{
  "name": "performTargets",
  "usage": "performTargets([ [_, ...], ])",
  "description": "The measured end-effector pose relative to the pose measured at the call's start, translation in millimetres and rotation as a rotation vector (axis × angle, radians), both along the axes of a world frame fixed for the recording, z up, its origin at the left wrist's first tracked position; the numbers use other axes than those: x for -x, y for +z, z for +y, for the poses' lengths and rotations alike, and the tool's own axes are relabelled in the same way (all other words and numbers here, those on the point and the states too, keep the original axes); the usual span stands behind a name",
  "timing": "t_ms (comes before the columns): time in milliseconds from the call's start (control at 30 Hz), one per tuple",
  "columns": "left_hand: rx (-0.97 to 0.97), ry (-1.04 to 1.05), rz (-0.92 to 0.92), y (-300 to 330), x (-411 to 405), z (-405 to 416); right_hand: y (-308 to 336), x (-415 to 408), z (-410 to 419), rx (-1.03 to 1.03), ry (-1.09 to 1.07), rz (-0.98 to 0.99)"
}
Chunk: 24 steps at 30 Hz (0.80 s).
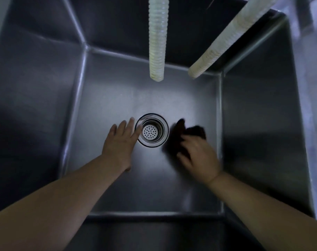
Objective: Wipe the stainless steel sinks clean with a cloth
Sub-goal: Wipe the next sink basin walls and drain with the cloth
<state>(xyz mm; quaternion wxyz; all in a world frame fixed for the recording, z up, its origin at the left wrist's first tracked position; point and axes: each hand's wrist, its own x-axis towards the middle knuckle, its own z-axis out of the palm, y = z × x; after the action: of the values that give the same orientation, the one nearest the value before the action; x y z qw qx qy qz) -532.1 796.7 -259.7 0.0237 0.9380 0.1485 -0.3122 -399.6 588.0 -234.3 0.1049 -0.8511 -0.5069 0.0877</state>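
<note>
I look straight down into a deep stainless steel sink (253,124). A round drain strainer (152,130) sits in the middle of its floor. My left hand (120,142) lies flat on the floor just left of the drain, fingers spread, holding nothing. My right hand (197,156) presses a dark cloth (183,134) against the floor just right of the drain. This hand is blurred. Part of the cloth is hidden under its fingers.
Two pale ribbed hoses hang into the sink from above: one (157,38) straight over the back of the floor, the other (224,38) slanting in from the upper right. Steep steel walls close in on all sides. A rim (306,105) runs along the right.
</note>
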Motion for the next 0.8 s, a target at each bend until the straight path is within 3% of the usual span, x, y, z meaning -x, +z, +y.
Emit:
performTargets([
  [67, -0.004, 0.019, -0.011, 6, 12, 2, -3, 11, -12, 0.147, 0.171, -0.005],
  [267, 0.012, 0.152, 0.02, 53, 38, 30, -37, 11, 0, 0.334, 0.214, 0.011],
  [367, -0.015, 0.189, -0.007, 78, 50, 44, -47, 26, -1, 0.33, 0.244, -0.003],
  [533, 0.053, 0.341, -0.056, 98, 71, 47, -65, 83, 24, 0.309, 0.514, -0.036],
  [800, -0.045, 0.345, -0.176, 83, 66, 49, -75, 88, 161, 0.215, 0.333, -0.073],
])
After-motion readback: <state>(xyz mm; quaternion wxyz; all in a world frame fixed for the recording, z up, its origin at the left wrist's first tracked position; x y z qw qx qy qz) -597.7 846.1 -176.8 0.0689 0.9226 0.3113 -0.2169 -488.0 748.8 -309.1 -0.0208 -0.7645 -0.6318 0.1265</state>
